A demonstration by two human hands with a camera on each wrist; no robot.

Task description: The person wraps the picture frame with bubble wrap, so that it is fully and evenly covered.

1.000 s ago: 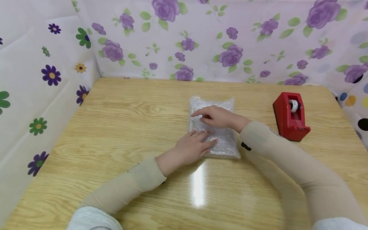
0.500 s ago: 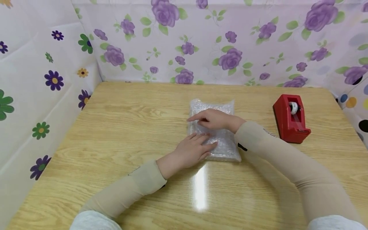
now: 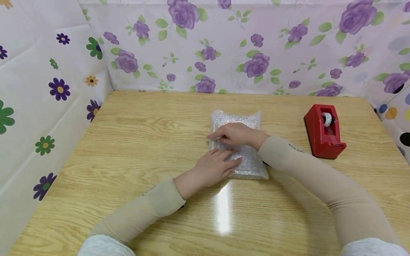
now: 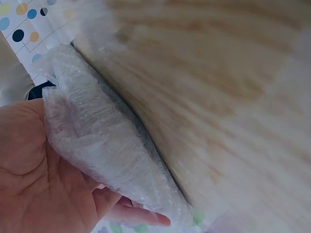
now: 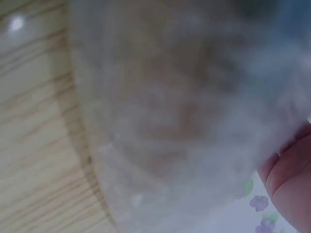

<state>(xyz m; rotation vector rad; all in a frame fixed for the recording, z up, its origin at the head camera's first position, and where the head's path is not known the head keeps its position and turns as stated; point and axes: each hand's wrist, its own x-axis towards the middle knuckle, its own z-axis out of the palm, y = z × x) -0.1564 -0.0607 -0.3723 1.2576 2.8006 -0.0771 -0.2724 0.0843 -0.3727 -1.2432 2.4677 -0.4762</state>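
Observation:
A flat bundle in clear bubble wrap [image 3: 251, 161] lies on the wooden table, its corners loose and crinkled. My left hand [image 3: 213, 167] rests on its near left part with the fingers spread. Farther up, my right hand [image 3: 238, 134] lies over the bundle, its index finger stretched out to the left edge and the other fingers bent beneath. In the left wrist view, the palm [image 4: 43, 170] is against the crinkled side of the wrap [image 4: 112, 141]. The right wrist view shows blurred wrap [image 5: 184, 145] close up, with part of the hand [image 5: 291, 179] at the right. What the wrap encloses is unclear.
A red tape dispenser [image 3: 325, 131] with a white-cored roll stands to the right of the bundle. Bare wood table [image 3: 144, 142] extends on the left. Flower-printed sheets [image 3: 224, 42] hang behind the table and along its sides.
My right hand has slid slightly left and toward me, its index fingertip now reaching the bundle's left edge. The left hand keeps its place on the wrap. The head view has tilted a little.

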